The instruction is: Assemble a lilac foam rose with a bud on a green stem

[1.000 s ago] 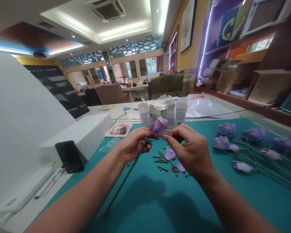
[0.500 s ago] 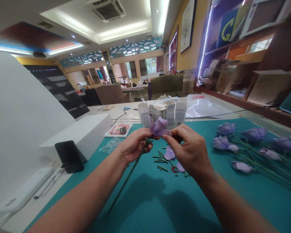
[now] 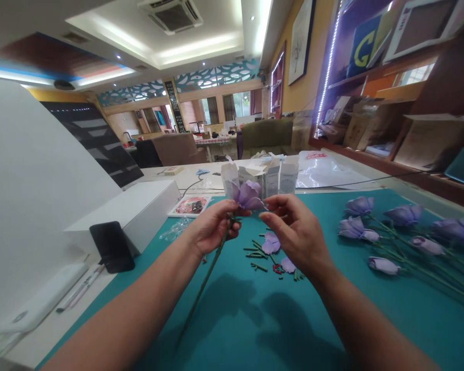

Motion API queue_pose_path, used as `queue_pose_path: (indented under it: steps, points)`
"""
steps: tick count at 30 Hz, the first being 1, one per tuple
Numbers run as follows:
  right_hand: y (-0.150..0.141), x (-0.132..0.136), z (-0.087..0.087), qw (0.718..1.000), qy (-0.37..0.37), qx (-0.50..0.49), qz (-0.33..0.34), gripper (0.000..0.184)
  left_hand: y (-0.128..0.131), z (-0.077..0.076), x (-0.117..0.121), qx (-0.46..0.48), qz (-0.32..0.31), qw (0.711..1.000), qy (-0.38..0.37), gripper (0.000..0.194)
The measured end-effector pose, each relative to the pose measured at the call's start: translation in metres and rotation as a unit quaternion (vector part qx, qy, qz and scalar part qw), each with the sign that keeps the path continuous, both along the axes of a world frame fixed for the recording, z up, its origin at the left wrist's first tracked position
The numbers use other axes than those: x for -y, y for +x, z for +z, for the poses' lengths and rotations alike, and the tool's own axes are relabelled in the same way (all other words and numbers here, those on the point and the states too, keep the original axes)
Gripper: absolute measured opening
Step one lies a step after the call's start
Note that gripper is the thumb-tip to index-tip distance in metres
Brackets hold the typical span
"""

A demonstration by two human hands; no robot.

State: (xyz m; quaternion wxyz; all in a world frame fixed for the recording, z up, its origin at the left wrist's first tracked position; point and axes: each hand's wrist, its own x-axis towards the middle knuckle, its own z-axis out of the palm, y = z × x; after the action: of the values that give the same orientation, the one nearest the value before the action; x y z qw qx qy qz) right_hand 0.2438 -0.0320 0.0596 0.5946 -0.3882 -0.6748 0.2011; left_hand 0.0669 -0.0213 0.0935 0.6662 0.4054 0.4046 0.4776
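A purple artificial flower (image 3: pixel 248 195) with a green stem (image 3: pixel 204 283) is pinched just below its bloom by my left hand (image 3: pixel 215 225). The stem slants down toward me, its lower end above the green mat. Close to the flower's right-hand petal is my right hand (image 3: pixel 299 226), its thumb and forefinger apart at the petal's edge; whether a fingertip touches the petal is hard to tell. Below the hands lie a loose purple petal piece (image 3: pixel 271 243), a smaller petal piece (image 3: pixel 288 265), cut green stem bits (image 3: pixel 259 267) and small red bits (image 3: pixel 277 268).
Several purple flowers and buds on stems (image 3: pixel 386 265) lie across the right of the green mat (image 3: pixel 417 330). Opened small boxes (image 3: pixel 272 178) stand behind the flower. At left are a black phone (image 3: pixel 112 247), a white box (image 3: pixel 127 206) and crumpled clear plastic (image 3: pixel 177 228).
The flower and my left hand have shifted slightly left. My right thumb and forefinger have come apart from the petal they were pinching.
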Motion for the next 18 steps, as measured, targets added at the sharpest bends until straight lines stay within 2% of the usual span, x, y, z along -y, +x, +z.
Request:
queue_pose_path:
  steps: [3, 5, 7, 8, 10, 15, 18]
  points:
    - [-0.008, 0.001, -0.010, 0.985, -0.142, 0.025, 0.095, 0.027, -0.001, 0.004, 0.000, 0.039, 0.010, 0.999, 0.002, 0.006]
    - [-0.020, 0.006, -0.019, 0.942, -0.253, 0.078, 0.207, 0.023, 0.001, 0.005, 0.001, 0.065, 0.014, 0.998, -0.002, 0.005]
    - [-0.034, 0.014, -0.027, 0.888, -0.327, 0.097, 0.308, 0.017, 0.004, 0.005, 0.002, 0.091, 0.016, 0.996, -0.003, 0.004]
    - [-0.040, 0.018, -0.031, 0.871, -0.344, 0.091, 0.340, 0.016, 0.005, 0.005, 0.003, 0.104, 0.017, 0.994, -0.001, 0.004]
    - [-0.051, 0.026, -0.035, 0.860, -0.355, 0.059, 0.362, 0.017, 0.007, 0.004, 0.005, 0.123, 0.015, 0.992, 0.007, 0.003]
    - [-0.059, 0.035, -0.040, 0.867, -0.340, -0.032, 0.364, 0.016, 0.006, 0.004, 0.009, 0.123, 0.012, 0.992, 0.024, 0.007]
    - [-0.060, 0.036, -0.044, 0.871, -0.317, -0.070, 0.369, 0.021, 0.007, 0.006, 0.010, 0.126, 0.018, 0.991, 0.035, 0.007]
